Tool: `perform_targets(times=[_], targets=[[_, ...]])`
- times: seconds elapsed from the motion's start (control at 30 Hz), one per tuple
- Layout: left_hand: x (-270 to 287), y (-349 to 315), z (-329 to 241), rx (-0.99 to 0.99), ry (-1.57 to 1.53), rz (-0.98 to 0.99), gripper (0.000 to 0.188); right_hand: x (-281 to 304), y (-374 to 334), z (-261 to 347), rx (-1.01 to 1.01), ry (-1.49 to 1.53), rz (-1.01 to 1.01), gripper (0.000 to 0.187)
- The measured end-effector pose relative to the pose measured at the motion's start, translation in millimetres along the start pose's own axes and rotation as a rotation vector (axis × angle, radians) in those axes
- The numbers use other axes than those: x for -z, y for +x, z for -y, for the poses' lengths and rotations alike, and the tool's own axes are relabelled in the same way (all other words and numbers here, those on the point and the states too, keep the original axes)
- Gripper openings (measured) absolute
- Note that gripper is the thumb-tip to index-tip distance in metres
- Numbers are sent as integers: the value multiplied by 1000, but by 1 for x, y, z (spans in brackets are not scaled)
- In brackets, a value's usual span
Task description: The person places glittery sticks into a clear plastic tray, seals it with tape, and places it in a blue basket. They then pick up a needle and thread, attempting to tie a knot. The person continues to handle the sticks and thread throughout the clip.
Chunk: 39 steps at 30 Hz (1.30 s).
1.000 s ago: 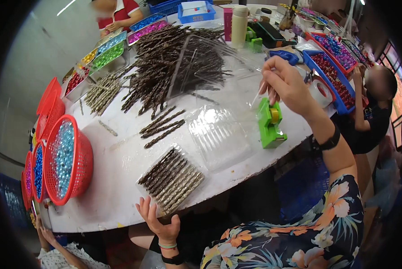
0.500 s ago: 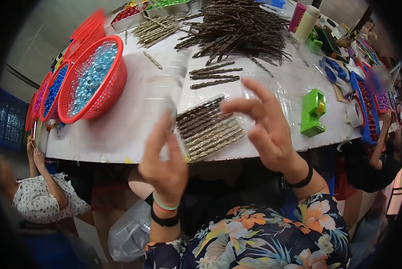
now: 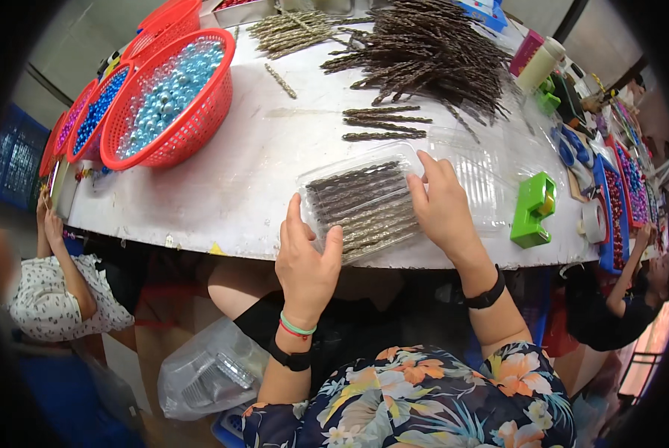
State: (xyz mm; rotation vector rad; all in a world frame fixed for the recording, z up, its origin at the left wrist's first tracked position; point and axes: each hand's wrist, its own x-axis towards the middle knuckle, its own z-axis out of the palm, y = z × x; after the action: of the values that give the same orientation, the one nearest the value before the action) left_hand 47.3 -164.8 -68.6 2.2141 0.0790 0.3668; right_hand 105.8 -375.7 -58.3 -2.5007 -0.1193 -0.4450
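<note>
A clear plastic box (image 3: 413,196) lies at the table's near edge, its transparent lid over a row of twisted glittery sticks. The sticks at the far side are dark brown (image 3: 353,179); those nearer me are pale gold (image 3: 372,235). My left hand (image 3: 305,254) grips the box's left end, thumb on top and fingers along the side. At the right end my right hand (image 3: 440,205) holds it the same way, fingers at the far corner. Beyond the box lie a few loose dark brown sticks (image 3: 385,123).
A large heap of dark sticks (image 3: 431,56) and a smaller gold bundle (image 3: 290,33) lie farther back. Red baskets (image 3: 219,93) of beads stand left. To the right are clear lids (image 3: 484,175), a green tape dispenser (image 3: 530,216) and a tape roll (image 3: 593,221). Other people sit at both sides.
Both hands have come down onto the box and hold its ends. A transparent lid, blurred at my left hand before, now covers the sticks. The view has shifted slightly.
</note>
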Motion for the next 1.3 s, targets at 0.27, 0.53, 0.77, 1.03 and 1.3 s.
perform_targets(times=[0.27, 0.53, 0.77, 1.03, 1.3], targets=[[10, 1, -1, -8, 99, 96, 54, 1, -6, 0, 40, -208, 156, 29], [10, 26, 6, -417, 567, 250, 56, -17, -14, -4, 239, -238, 0, 37], [-14, 43, 12, -461, 388, 310, 69, -14, -17, -8, 112, -246, 35, 31], [-17, 59, 25, -510, 228, 170, 61, -4, -20, 5, -261, 620, 177, 34], [4, 48, -47, -72, -70, 684, 59, 78, -51, -8, -312, 922, 375, 40]])
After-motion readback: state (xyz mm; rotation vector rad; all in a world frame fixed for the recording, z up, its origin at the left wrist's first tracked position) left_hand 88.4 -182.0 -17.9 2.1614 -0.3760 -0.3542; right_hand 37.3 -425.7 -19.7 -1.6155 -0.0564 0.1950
